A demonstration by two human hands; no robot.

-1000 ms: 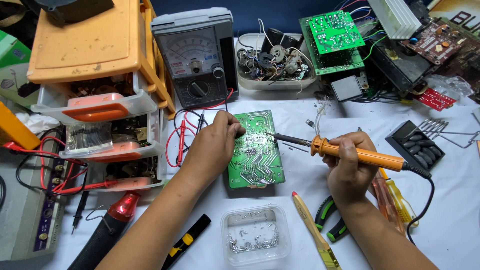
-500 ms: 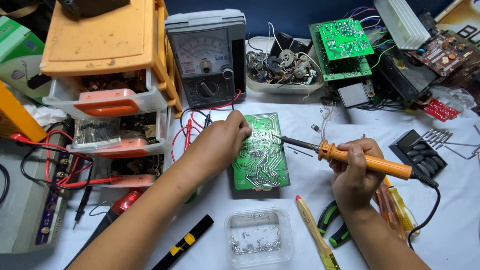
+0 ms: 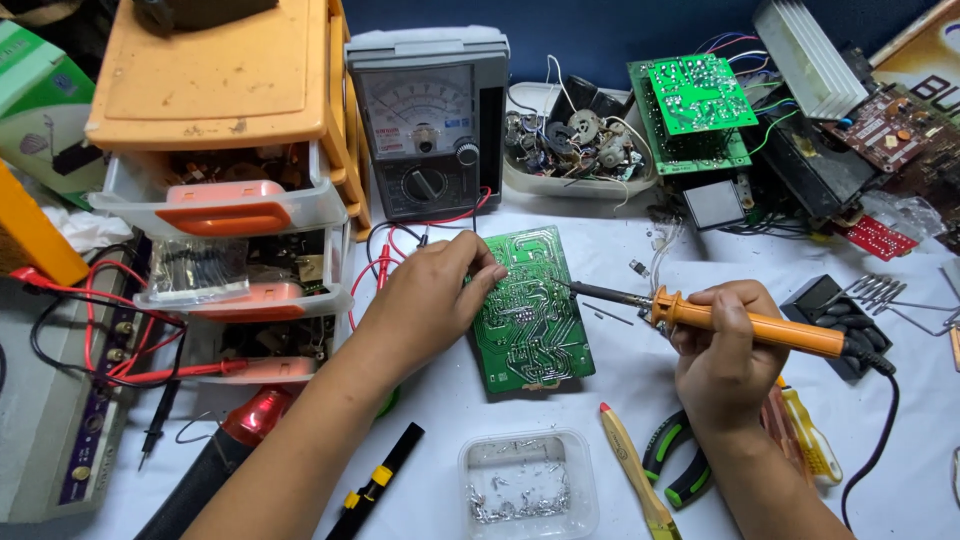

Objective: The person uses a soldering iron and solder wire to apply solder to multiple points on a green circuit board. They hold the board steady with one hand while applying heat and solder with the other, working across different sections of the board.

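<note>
An orange drawer cabinet (image 3: 215, 95) stands at the back left of the desk (image 3: 620, 250), its clear drawers full of small parts. Just right of it sits a grey analog multimeter (image 3: 428, 125) with red and black leads (image 3: 395, 250). A white tray of loose components (image 3: 580, 150) lies beside that, then a stack of green boards (image 3: 695, 105) and a finned heatsink (image 3: 808, 55). Near the front edge sit a clear tub of metal bits (image 3: 525, 485), a yellow-handled tool (image 3: 632, 470) and green-handled pliers (image 3: 680, 465).

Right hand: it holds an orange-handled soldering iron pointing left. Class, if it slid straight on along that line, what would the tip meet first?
Most likely the green circuit board, near its upper edge, where the left hand has its fingertips; the right hand has the soldering iron tip almost there already, though height above it is unclear.
</note>
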